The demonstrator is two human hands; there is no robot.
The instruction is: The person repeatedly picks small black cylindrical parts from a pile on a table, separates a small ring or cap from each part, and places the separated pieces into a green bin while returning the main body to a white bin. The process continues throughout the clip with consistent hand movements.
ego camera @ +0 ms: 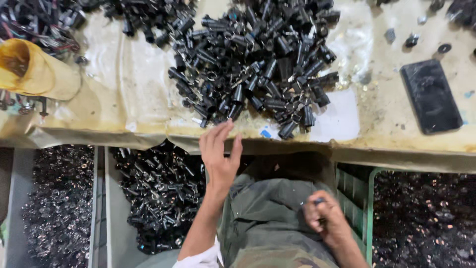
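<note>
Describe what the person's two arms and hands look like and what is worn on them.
Both hands are bare: no gloves, rings or watch show. The left hand has a bare forearm, with a rolled white sleeve at the bottom edge. The right hand also has a bare forearm; no sleeve of it is in view.

A flat black rectangular phone with a dark, smudged screen (430,96) lies face up, slightly tilted, at the right of the bench (134,94). Near the front edge a white rectangular paper sheet (337,121) lies beside a small blue label scrap (266,133).
</note>
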